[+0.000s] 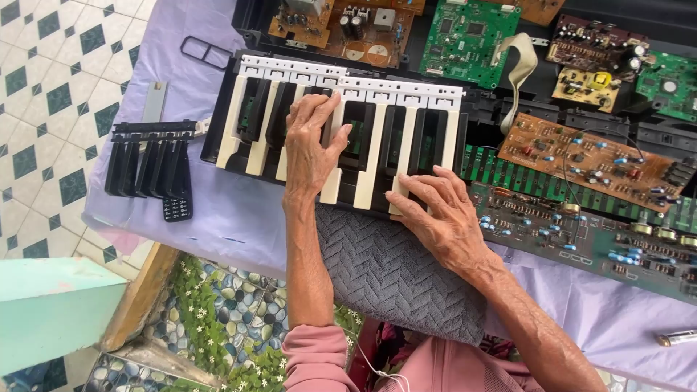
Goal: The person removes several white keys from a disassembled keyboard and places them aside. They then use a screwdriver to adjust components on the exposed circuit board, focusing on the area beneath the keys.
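Left grip [311, 141]: laid flat, fingers spread, on white keys [348, 138]; nothing clasped.
Right grip [435, 210]: pressed open-fingered on key fronts; circuit boards [588, 156] just beyond.

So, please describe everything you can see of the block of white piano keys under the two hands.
The white key block is a row of long cream-white keys, plastic by the look, joined along a white strip at its far edge. Dark gaps between the keys show a black frame underneath. It lies flat on the lilac cloth, its near ends by a grey towel. The left hand rests on the middle keys; the right hand presses keys at the near right end.
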